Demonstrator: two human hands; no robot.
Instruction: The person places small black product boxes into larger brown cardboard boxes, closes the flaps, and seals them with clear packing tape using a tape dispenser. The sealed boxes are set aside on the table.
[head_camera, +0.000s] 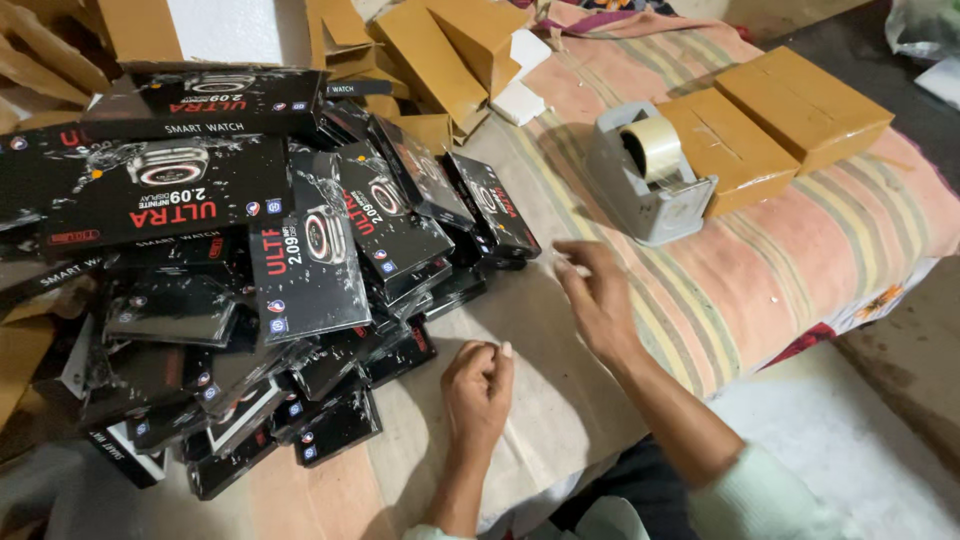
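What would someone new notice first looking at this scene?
A big heap of flat black product boxes fills the left side. To the right, a grey tape dispenser sits on a striped cloth beside tan cardboard boxes. Both hands, left hand and right hand, rest empty near the heap.

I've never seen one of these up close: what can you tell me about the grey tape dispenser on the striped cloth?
The grey tape dispenser looks like heavy plastic, blocky with a rounded top. A roll of pale yellowish tape sits upright in its slot. It stands on the striped pink and yellow cloth, its far side against a flat brown cardboard box. Neither hand touches it; the right hand is nearest.
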